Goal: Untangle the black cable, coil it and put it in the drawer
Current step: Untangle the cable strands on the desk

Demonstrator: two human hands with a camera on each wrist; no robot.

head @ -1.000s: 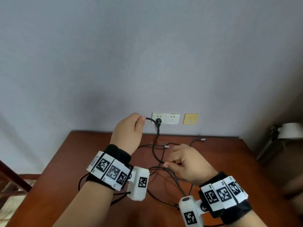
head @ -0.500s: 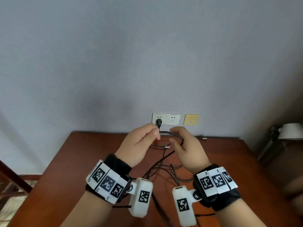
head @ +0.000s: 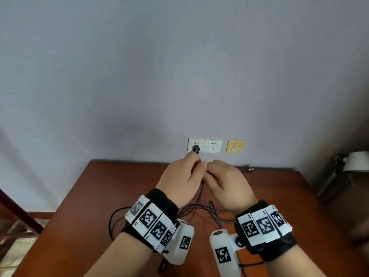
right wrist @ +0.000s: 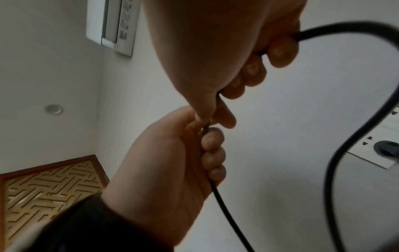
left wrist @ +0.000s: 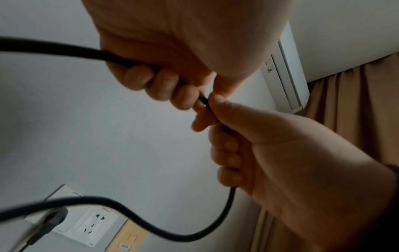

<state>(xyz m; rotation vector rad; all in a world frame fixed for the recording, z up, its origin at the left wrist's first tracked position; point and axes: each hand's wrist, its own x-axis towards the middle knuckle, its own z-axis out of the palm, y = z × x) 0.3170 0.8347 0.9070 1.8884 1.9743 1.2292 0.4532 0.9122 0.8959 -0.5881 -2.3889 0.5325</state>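
Hands now together: left hand point(head: 182, 177) and right hand point(head: 226, 183) both grip cable point(left wrist: 138, 216), probably forming loop.

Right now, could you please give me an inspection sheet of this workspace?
Surface: brown wooden table, against the wall.
Job's things: black cable, loose tangle on the table; drawer not seen.
Clutter: nothing seen.
Grippers: left hand and right hand both grip the black cable, fingers curled, hands nearly touching.
Cables: black plug in the left wall socket.
Surroundings: yellow wall plate, air conditioner, curtain.
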